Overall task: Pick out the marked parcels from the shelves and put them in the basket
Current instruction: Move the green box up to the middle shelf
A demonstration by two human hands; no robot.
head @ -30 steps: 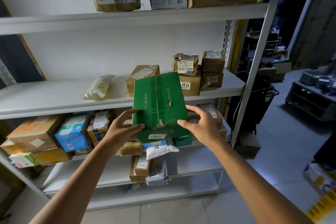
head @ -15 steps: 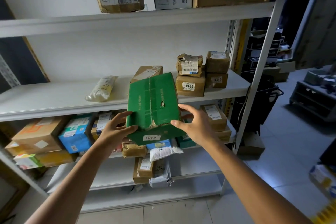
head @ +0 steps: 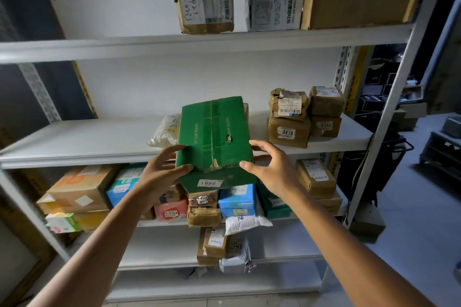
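I hold a green cardboard box [head: 214, 137] with both hands in front of the middle shelf [head: 82, 139]. A white label reading 0401 is on its near face, upside down, and its top is torn near the tape. My left hand [head: 162, 172] grips the box's lower left corner, thumb on top. My right hand [head: 272, 167] grips the lower right corner, thumb on the top edge and fingers behind the side. A dark basket-like bin [head: 394, 154] stands behind the shelf's right post.
Brown parcels labelled 0410 [head: 289, 132] and 0346 [head: 325, 126] sit on the middle shelf's right end, a white bag [head: 166, 131] to the box's left. Several boxes crowd the lower shelf [head: 82, 189]. Three parcels stand on the top shelf [head: 207, 5]. The white upright post [head: 389, 107] stands at the right.
Both hands have carried the green box up and a little left; it now hides the brown box on the middle shelf. The view has tilted upward.
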